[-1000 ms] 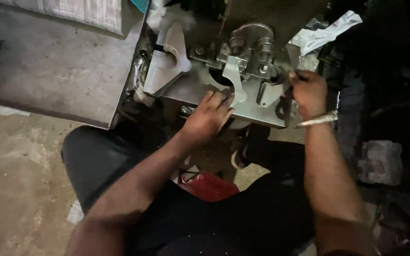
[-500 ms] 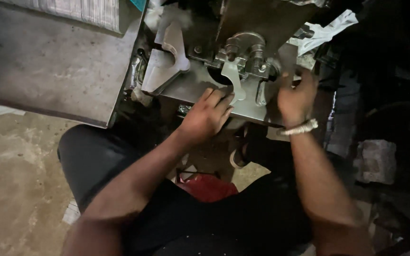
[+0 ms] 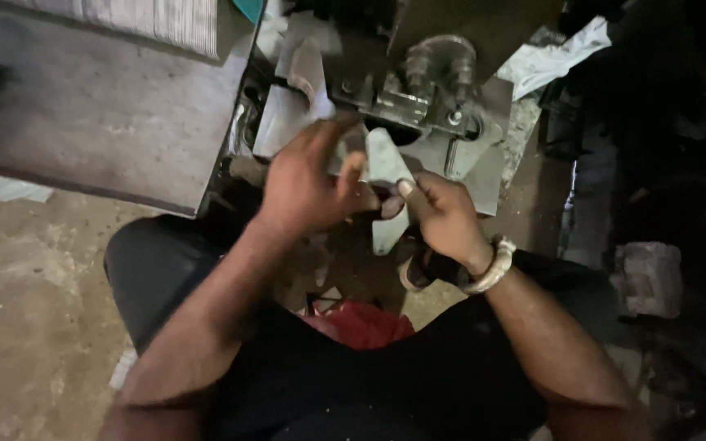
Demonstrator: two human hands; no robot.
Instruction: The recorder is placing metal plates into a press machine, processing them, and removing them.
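- Right now a flat grey metal plate (image 3: 387,175) sits between my hands, in front of the grey machine (image 3: 418,106).
- My right hand (image 3: 443,214) pinches its lower edge.
- My left hand (image 3: 308,184) curls over its left side, fingers blurred, grip unclear.
- Dark clutter at right is unreadable.

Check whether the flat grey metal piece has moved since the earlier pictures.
Yes. The flat grey metal piece was mounted against the machine's grey plate; now both hands, left hand and right hand, hold it off the plate, nearer the person.
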